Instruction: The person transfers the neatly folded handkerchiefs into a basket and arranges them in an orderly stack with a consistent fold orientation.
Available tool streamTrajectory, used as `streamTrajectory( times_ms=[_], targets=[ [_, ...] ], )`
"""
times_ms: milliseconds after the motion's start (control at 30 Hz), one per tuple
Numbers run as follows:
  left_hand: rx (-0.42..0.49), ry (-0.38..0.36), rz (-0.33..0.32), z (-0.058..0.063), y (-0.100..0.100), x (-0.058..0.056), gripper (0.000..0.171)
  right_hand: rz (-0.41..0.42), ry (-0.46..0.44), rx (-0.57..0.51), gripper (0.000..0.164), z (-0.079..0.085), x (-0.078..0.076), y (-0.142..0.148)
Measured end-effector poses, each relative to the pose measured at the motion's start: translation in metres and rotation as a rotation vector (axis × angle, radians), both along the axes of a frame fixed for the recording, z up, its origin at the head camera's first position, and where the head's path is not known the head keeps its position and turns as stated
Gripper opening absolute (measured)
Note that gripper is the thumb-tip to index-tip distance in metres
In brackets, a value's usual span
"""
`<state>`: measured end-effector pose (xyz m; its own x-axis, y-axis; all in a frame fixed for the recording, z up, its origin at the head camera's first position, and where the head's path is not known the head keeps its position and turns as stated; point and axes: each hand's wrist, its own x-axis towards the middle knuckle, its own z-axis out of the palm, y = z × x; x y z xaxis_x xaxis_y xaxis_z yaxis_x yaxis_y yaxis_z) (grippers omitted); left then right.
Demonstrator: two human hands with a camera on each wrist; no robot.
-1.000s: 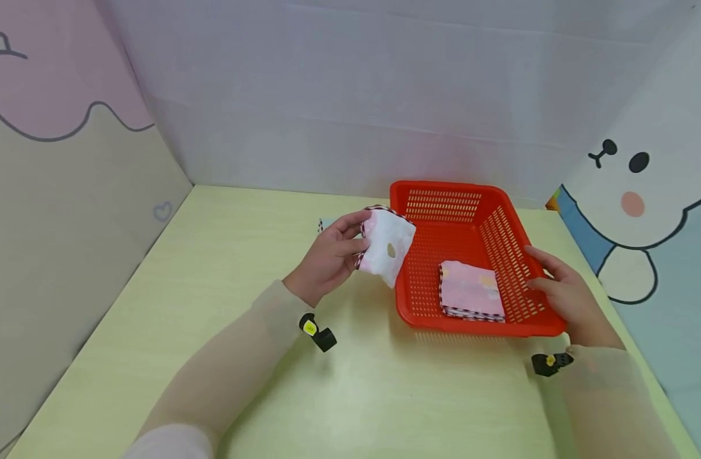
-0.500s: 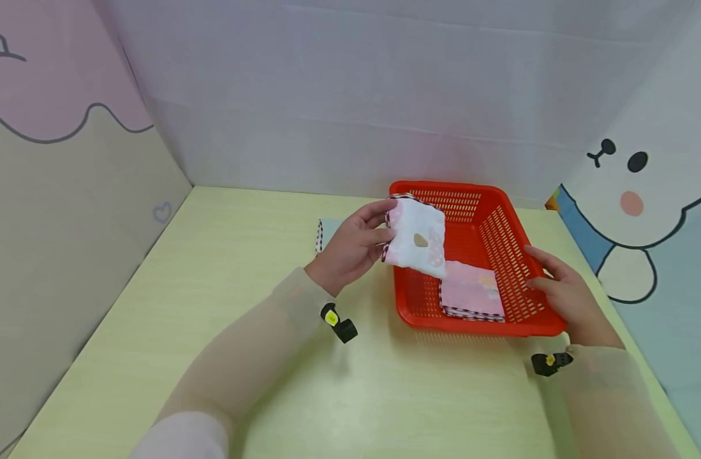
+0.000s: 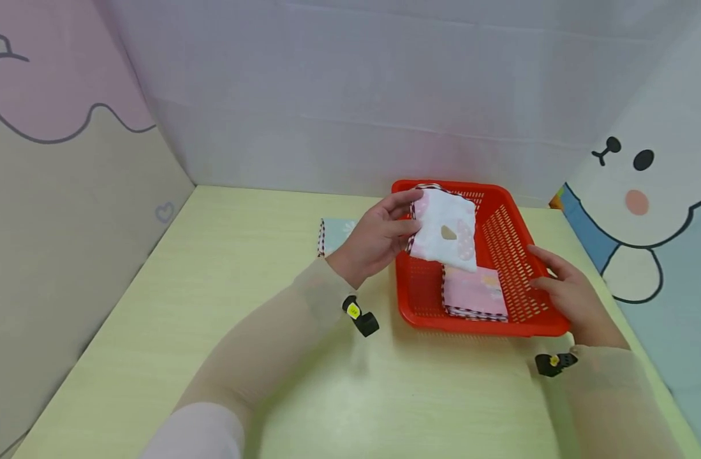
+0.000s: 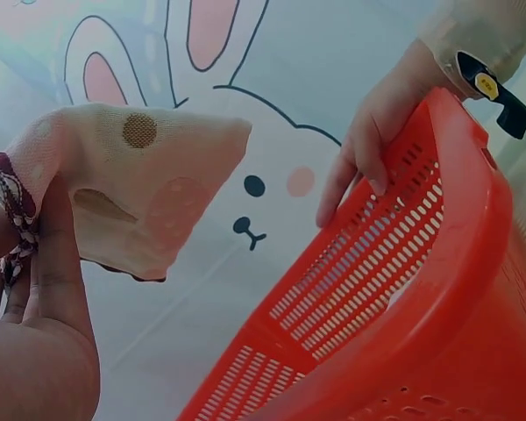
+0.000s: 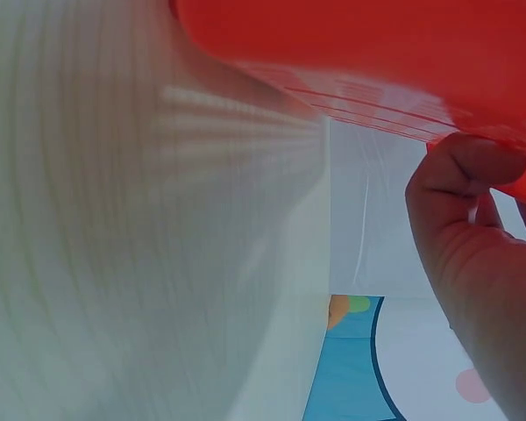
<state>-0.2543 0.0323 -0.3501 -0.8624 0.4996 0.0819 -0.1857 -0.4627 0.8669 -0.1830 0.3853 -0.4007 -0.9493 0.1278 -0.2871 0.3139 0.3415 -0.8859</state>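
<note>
Over the red plastic basket (image 3: 410, 306), my left hand (image 3: 379, 236) pinches a folded white-and-pink cloth (image 3: 444, 223) by its checked-trim edge. In the left wrist view the cloth (image 4: 131, 184) sticks out from between thumb and fingers, showing a brown dot and pink patches. My right hand (image 3: 574, 299) grips the right rim of the basket, its fingers over the edge; in the right wrist view the thumb presses the basket's outer side (image 5: 351, 53). Inside the basket lies a folded pink cloth (image 3: 473, 293) with checked trim, partly overlapped by the held one.
A folded pale green cloth (image 3: 335, 236) with checked trim lies on the light wood table (image 3: 224, 255), partly behind my left hand. A white-grey wall (image 3: 327, 95) rises along the table's back, and panels with cartoon prints stand at both sides.
My left hand has carried the white-and-pink cloth rightward, from beside the basket's left rim to over its inside. More of the green cloth shows now. The right hand stays on the rim.
</note>
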Motion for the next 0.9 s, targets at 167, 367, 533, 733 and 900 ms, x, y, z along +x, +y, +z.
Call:
streamTrajectory(
  times_ms=[167,367,533,733,900],
  targets=[
    [0.007,-0.009,-0.002,0.002,0.008,-0.001,0.047,0.005,-0.012,-0.014,0.067,0.002,0.0,0.0],
    [-0.009,-0.022,0.0,-0.001,0.015,-0.006,0.045,-0.002,-0.019,-0.028,0.067,0.003,0.001,-0.002],
    [-0.04,-0.02,0.006,-0.003,0.023,-0.008,0.044,-0.01,-0.014,-0.017,0.067,0.002,0.0,-0.002],
    [-0.045,-0.016,0.0,-0.001,0.034,-0.012,0.043,-0.015,-0.005,-0.002,0.067,0.002,0.001,-0.003],
    [-0.086,-0.02,0.001,0.001,0.041,-0.017,0.042,-0.014,0.002,0.004,0.068,0.004,0.0,-0.005]
  ],
)
